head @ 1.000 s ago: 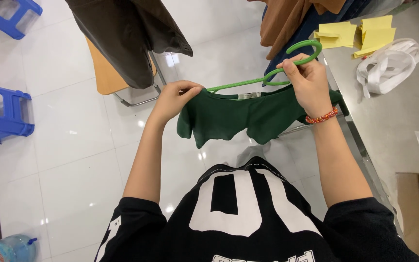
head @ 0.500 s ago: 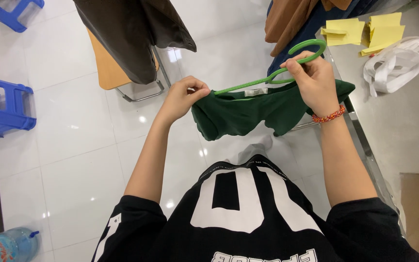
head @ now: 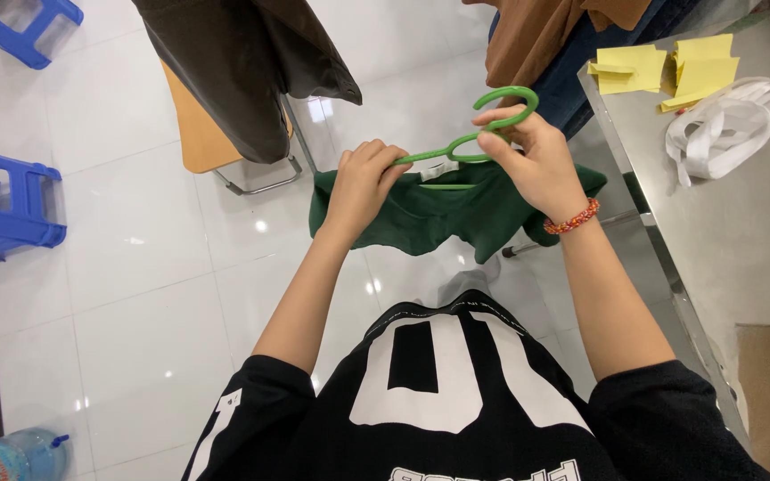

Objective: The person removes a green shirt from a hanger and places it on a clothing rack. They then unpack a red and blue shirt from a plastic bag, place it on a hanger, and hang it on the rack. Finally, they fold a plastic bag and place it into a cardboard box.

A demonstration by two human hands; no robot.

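The person holds a green plastic hanger (head: 456, 150) in front of the chest, above the white tiled floor (head: 135, 267); a dark green garment (head: 438, 214) hangs from it, its neckline just under the hanger's neck; the right hand (head: 536, 165) pinches the base of the hook, thumb and fingers pressed together on the plastic, a red beaded bracelet (head: 572, 216) at the wrist; the left hand (head: 363, 183) is closed over the hanger's left arm and the shoulder of the garment, its grip pinching cloth and plastic together. Judging from this, the step in hand is seating the garment on the hanger, the left shoulder being worked over the arm's end; the right shoulder looks already draped, though the hand hides part of it. The next move seems to call for a steady hold at the hook while the left fingers pull the cloth smooth along the arm, without dragging the neckline off centre. To the right stands a steel table (head: 741, 232) with yellow paper slips (head: 670, 71) and a coil of white strap (head: 724, 120); a dark garment (head: 242, 71) hangs ahead, and blue plastic stools (head: 2, 205) stand at the left.
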